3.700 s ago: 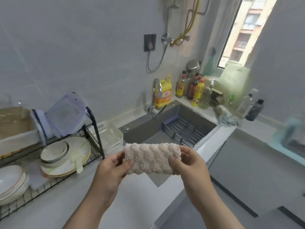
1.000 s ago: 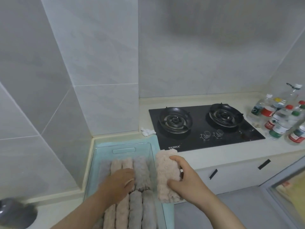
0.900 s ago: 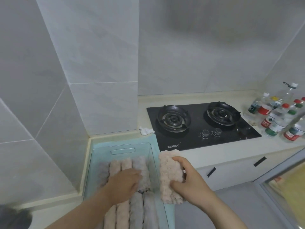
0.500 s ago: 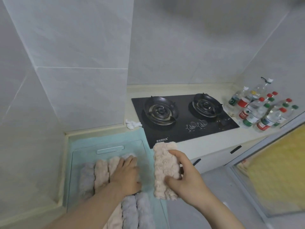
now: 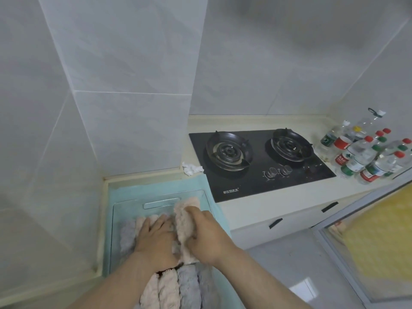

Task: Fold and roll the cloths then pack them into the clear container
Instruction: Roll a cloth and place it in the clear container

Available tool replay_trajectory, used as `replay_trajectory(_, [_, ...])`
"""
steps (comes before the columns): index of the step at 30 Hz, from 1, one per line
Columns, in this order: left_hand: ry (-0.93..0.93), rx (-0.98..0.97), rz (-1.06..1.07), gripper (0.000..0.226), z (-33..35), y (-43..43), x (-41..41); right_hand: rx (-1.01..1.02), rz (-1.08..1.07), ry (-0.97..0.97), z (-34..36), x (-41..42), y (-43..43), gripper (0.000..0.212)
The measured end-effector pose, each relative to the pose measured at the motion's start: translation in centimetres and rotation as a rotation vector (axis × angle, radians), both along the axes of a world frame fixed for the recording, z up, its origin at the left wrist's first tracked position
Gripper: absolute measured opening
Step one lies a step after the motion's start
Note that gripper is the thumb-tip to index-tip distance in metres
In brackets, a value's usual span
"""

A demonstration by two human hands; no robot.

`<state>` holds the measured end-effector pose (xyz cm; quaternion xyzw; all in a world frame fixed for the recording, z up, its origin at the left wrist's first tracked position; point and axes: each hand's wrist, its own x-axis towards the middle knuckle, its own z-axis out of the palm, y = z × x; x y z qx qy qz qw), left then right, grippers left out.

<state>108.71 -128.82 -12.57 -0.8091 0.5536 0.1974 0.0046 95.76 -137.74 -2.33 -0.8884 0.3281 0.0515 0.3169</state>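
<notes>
A clear container [image 5: 160,200] sits on a light teal cloth on the counter corner. Inside lie several rolled cloths, pink and grey [image 5: 178,288], in two rows. My right hand [image 5: 207,235] grips a rolled pink cloth [image 5: 185,221] and holds it inside the container at the right end of the far row. My left hand [image 5: 156,239] lies flat, fingers spread, pressing down on the rolls beside it.
A black two-burner gas hob [image 5: 258,157] lies to the right on the counter. Several plastic bottles [image 5: 365,152] stand at the far right. A crumpled white tissue [image 5: 191,169] lies by the wall. Tiled walls close the corner on the left.
My right hand has brought the rolled pink cloth from outside the container's right wall into the container, next to my left hand. The left hand stays pressed on the rolls.
</notes>
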Motion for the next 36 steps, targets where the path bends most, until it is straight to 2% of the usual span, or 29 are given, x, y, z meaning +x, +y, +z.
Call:
replay_trajectory(3, [0.009,0.074,-0.007,0.071,0.3,0.3,0.4,-0.245,0.069,0.274,-2.0,1.8,0.0,0.07])
replay_trajectory(5, [0.01,0.083,-0.005,0.068,0.4,0.5,0.4,-0.33,0.088,0.387,-3.3,3.0,0.4,0.069])
replay_trajectory(10, [0.014,0.074,-0.008,0.068,0.5,0.7,0.6,-0.269,0.086,0.476,-6.0,4.0,-0.2,0.054])
replay_trajectory(13, [0.019,0.082,-0.014,0.069,0.5,0.9,0.7,-0.204,0.114,0.502,-6.7,4.1,-0.4,0.054])
replay_trajectory(19, [0.024,0.102,-0.044,0.064,0.6,1.0,0.7,0.039,0.048,0.391,-5.8,3.7,-0.5,0.072])
replay_trajectory(21, [0.033,0.1,-0.069,0.065,0.7,0.9,0.5,0.076,-0.055,0.284,-4.8,3.2,-0.2,0.058])
replay_trajectory(24, [0.114,0.026,-0.039,0.067,1.1,1.0,-0.2,0.152,-0.221,0.152,-2.9,2.0,0.0,0.024])
replay_trajectory(27, [0.114,-0.115,0.2,0.048,2.0,1.5,-1.3,0.341,-0.395,0.057,-1.0,0.6,0.4,0.034])
replay_trajectory(29, [0.04,-0.093,0.306,0.046,2.5,2.2,-1.9,0.455,-0.478,0.035,-0.9,0.0,0.5,0.034])
replay_trajectory(33, [0.042,0.024,0.207,0.067,2.5,3.0,-2.1,0.547,-0.526,0.041,-3.2,0.1,1.1,0.021])
replay_trajectory(36, [0.058,0.053,0.153,0.064,1.9,2.3,-2.2,0.542,-0.527,0.067,-5.1,0.2,0.9,0.019])
